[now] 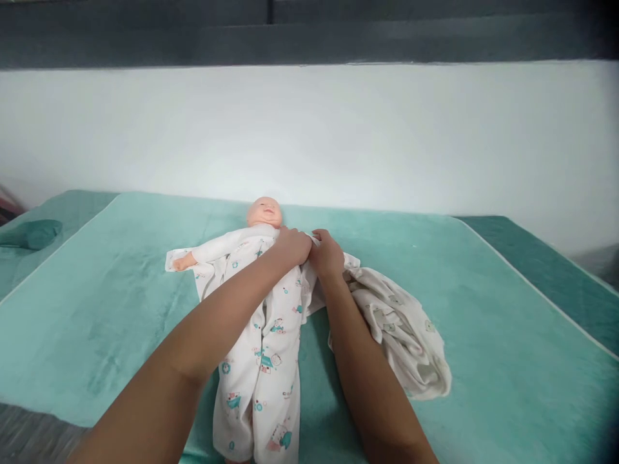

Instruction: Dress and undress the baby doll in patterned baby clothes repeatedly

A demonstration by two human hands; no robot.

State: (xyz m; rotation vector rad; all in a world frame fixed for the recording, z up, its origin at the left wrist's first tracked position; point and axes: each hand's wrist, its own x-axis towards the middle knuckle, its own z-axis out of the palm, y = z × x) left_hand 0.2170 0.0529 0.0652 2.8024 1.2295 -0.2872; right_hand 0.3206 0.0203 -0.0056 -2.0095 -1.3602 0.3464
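A baby doll (265,211) lies on its back, dressed in white printed trousers (278,328) and a white long-sleeved top (220,243). White printed cloth, seemingly a baby shirt (206,277), spreads beneath its torso and shows at both sides. At the doll's shoulder on the right, my left hand (294,246) is closed on white cloth that looks like the shirt. Close beside it, my right hand (327,254) pinches the same cloth. Both hands hide the doll's arm on that side, and my left forearm crosses in front of its trunk.
A crumpled white cloth (406,335) with a green pattern lies right of my right forearm. Under everything is a green plush blanket (126,283), its far edge along a white wall (309,135). A darker green item (31,234) lies at far left.
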